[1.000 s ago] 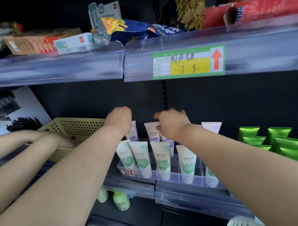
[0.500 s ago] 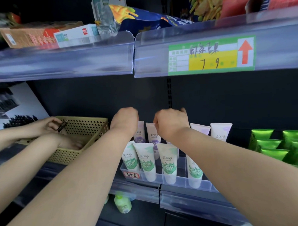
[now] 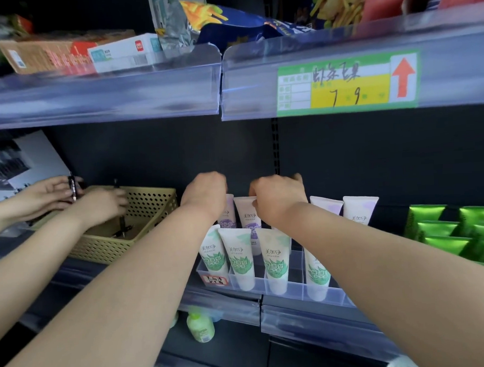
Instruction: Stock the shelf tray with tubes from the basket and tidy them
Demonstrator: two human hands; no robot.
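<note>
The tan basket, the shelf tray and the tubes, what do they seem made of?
Basket: likely moulded plastic, matte tan, with even rows of round holes. Tray: clear rigid plastic, glossy; its contents show through the walls. Tubes: probably soft plastic, smooth white with printed green leaves and flat crimped ends.

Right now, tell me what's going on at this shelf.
A person's left hand and right hand are curled over the purple tubes in the back row of the tray; each grip itself is hidden. Green tubes stand in the front row. To the left, a second person's hands handle pens at the basket.
</note>
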